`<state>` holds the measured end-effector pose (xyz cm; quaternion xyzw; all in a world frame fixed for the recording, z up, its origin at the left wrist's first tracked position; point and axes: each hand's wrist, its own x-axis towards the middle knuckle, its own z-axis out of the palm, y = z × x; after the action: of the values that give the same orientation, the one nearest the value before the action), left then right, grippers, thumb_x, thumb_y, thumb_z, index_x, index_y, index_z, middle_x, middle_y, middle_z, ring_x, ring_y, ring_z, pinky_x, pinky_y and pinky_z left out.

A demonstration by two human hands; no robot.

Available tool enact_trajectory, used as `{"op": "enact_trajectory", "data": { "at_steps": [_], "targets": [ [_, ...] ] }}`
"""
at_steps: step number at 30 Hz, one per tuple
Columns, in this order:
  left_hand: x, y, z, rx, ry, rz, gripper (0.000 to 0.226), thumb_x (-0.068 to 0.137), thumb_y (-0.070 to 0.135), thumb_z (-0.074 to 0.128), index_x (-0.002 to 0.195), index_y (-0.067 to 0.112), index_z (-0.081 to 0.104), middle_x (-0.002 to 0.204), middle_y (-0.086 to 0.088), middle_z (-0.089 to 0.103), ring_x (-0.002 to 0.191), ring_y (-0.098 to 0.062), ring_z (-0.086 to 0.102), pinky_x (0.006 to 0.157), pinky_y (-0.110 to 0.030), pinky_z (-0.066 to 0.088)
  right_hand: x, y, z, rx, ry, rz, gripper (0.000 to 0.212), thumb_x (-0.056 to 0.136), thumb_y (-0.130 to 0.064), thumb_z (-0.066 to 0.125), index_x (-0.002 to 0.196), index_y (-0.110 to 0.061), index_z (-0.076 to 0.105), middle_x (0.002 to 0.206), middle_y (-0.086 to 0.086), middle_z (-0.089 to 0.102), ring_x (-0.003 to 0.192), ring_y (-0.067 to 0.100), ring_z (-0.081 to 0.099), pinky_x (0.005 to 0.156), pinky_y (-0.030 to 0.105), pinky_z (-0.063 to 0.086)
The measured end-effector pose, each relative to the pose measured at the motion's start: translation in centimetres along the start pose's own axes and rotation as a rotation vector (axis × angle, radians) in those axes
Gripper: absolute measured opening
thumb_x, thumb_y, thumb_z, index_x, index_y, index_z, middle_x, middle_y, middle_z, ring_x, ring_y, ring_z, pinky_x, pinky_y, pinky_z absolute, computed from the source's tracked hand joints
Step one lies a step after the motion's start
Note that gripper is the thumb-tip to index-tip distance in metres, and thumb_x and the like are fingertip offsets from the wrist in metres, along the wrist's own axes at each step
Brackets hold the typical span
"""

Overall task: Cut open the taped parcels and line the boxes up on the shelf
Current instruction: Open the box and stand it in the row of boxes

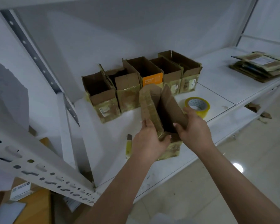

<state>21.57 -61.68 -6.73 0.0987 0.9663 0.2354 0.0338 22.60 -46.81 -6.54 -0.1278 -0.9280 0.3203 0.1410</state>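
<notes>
— Near the front edge of the white shelf (pixel 217 88), what did you have in hand?

— I had an opened cardboard box (pixel 166 110) standing there. My left hand (pixel 148 143) gripped its left flap, thumb curled over the near rim; my right hand (pixel 195 129) held the right flap, fingers wrapped behind it. As far as I could see, its dark inside held nothing.

— And the rest?

— Farther back stood a row of five open boxes (pixel 141 83), side by side against the wall, the middle one with an orange panel. I saw nothing inside them, though a loose flap hid part of the second from the left. A roll of yellow tape (pixel 198 105) lay just right of my box, a cutter (pixel 128 145) lay to its left, and flattened cardboard (pixel 260 67) was stacked far right.
</notes>
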Motion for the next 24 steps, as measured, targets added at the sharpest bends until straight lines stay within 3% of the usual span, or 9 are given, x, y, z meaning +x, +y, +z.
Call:
{"op": "enact_trajectory", "data": {
  "at_steps": [2, 3, 5, 6, 9, 12, 15, 18, 24],
  "targets": [
    [-0.1, 0.1, -0.4, -0.029, -0.007, -0.009, 0.062, 0.089, 0.043, 0.055, 0.132, 0.001, 0.042, 0.126, -0.018, 0.057, 0.104, -0.033, 0.061, 0.079, -0.037, 0.048, -0.2, 0.1, 0.2, -0.020, -0.017, 0.034, 0.045, 0.089, -0.026, 0.068, 0.129, -0.009, 0.054, 0.108, 0.015, 0.068, 0.106, 0.037, 0.060, 0.075, 0.038, 0.047],
    [-0.2, 0.1, -0.7, -0.078, -0.001, -0.005, 0.045, 0.090, 0.037, 0.054, 0.119, 0.003, 0.049, 0.108, -0.013, 0.062, 0.095, -0.032, 0.062, 0.072, -0.036, 0.048, -0.3, 0.1, 0.2, -0.039, -0.016, 0.035, 0.032, 0.090, -0.024, 0.067, 0.116, -0.009, 0.059, 0.099, 0.015, 0.068, 0.099, 0.038, 0.061, 0.068, 0.036, 0.045],
    [-0.4, 0.2, -1.4, -0.145, 0.019, 0.008, 0.019, 0.090, 0.027, 0.052, 0.093, 0.009, 0.049, 0.075, -0.002, 0.054, 0.076, -0.028, 0.060, 0.059, -0.033, 0.041, -0.6, 0.1, 0.1, -0.060, 0.008, 0.028, 0.014, 0.090, -0.020, 0.064, 0.096, -0.007, 0.061, 0.086, 0.015, 0.066, 0.088, 0.038, 0.060, 0.061, 0.033, 0.035],
    [-0.5, 0.3, -1.8, -0.152, 0.030, 0.027, 0.015, 0.090, 0.023, 0.051, 0.090, 0.009, 0.048, 0.071, -0.001, 0.051, 0.073, -0.027, 0.059, 0.059, -0.032, 0.039, -0.7, 0.1, 0.0, -0.061, 0.034, 0.024, 0.011, 0.089, -0.018, 0.063, 0.092, -0.007, 0.061, 0.083, 0.016, 0.065, 0.085, 0.039, 0.060, 0.061, 0.032, 0.033],
    [-0.1, 0.8, -2.5, -0.156, 0.083, 0.128, 0.031, 0.092, 0.020, 0.051, 0.117, 0.001, 0.054, 0.090, -0.010, 0.063, 0.086, -0.028, 0.063, 0.072, -0.038, 0.052, -1.0, 0.3, -0.9, -0.046, 0.159, 0.001, 0.010, 0.088, -0.015, 0.063, 0.088, -0.005, 0.062, 0.078, 0.017, 0.066, 0.079, 0.041, 0.060, 0.060, 0.032, 0.032],
    [0.6, 2.2, -2.7, -0.217, 0.143, 0.193, 0.041, 0.093, 0.021, 0.054, 0.133, 0.009, 0.052, 0.111, -0.006, 0.067, 0.099, -0.021, 0.064, 0.087, -0.036, 0.055, -0.5, 0.9, -2.5, -0.045, 0.241, -0.021, 0.012, 0.088, -0.016, 0.063, 0.087, -0.005, 0.062, 0.075, 0.018, 0.065, 0.076, 0.042, 0.059, 0.059, 0.034, 0.037],
    [1.5, 3.7, -2.4, -0.259, 0.235, 0.261, 0.043, 0.093, 0.019, 0.059, 0.135, 0.009, 0.054, 0.112, -0.004, 0.069, 0.099, -0.014, 0.064, 0.080, -0.015, 0.046, 0.7, 1.9, -4.6, -0.024, 0.271, -0.027, 0.013, 0.089, -0.019, 0.062, 0.091, -0.006, 0.063, 0.074, 0.015, 0.065, 0.075, 0.039, 0.060, 0.064, 0.040, 0.047],
    [2.9, 6.1, -1.6, -0.304, 0.288, 0.327, 0.038, 0.092, 0.016, 0.062, 0.128, 0.007, 0.059, 0.101, -0.004, 0.070, 0.086, -0.010, 0.061, 0.069, -0.005, 0.041, 2.2, 4.0, -7.2, -0.012, 0.292, -0.035, 0.012, 0.091, -0.020, 0.062, 0.093, -0.009, 0.064, 0.071, 0.009, 0.063, 0.072, 0.034, 0.060, 0.063, 0.040, 0.050],
    [5.3, 14.9, 3.5, -0.398, 0.348, 0.377, 0.037, 0.089, 0.015, 0.063, 0.125, 0.005, 0.061, 0.097, 0.005, 0.066, 0.085, 0.001, 0.054, 0.071, 0.000, 0.042, 5.3, 12.1, -13.1, -0.056, 0.329, -0.044, 0.012, 0.090, -0.018, 0.063, 0.099, -0.010, 0.066, 0.073, 0.006, 0.064, 0.069, 0.029, 0.061, 0.059, 0.032, 0.043]
  ]
}}
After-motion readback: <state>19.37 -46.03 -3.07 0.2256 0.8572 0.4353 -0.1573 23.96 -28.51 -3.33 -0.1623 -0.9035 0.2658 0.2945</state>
